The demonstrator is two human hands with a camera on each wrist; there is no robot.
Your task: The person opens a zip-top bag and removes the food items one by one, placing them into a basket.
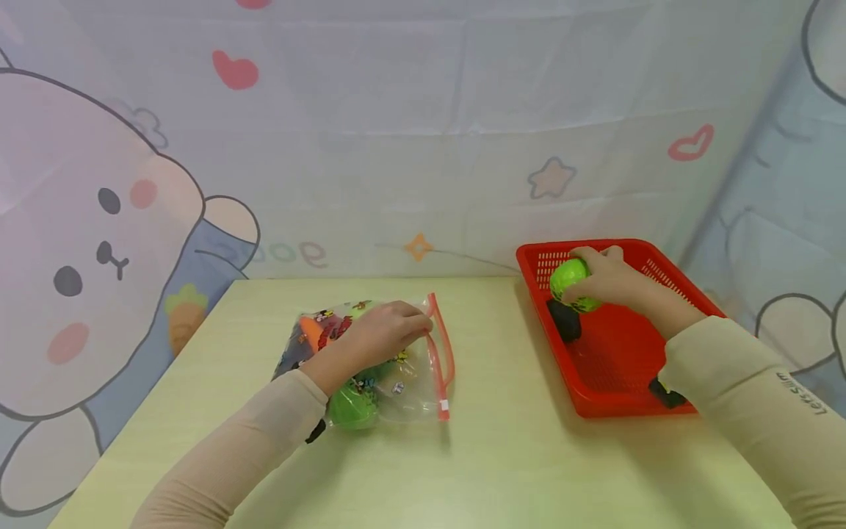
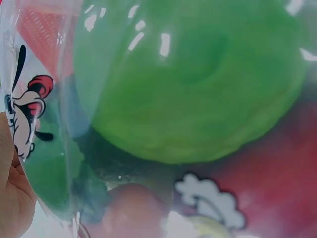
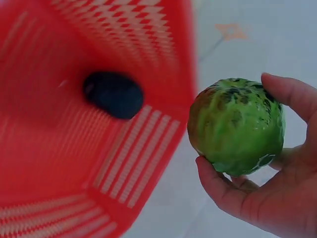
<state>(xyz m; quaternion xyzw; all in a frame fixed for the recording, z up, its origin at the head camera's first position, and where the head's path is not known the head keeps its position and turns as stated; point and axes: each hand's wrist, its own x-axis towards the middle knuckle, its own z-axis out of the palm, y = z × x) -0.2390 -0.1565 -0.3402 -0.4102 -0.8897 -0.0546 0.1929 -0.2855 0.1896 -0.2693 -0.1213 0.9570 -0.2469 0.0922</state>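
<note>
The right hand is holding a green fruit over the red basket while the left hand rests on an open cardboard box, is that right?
Not quite. The left hand rests on a clear zip bag, not a cardboard box, as the head view shows. The right hand does hold the green fruit over the red basket.

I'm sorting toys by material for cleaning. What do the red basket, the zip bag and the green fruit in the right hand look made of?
Red basket: rigid moulded plastic, slotted walls, slight sheen.
Zip bag: thin clear plastic film, glossy, printed cartoons, red zip strip.
Green fruit: likely plastic or foam, bumpy painted skin with dark flecks; right hand grips it.
</note>
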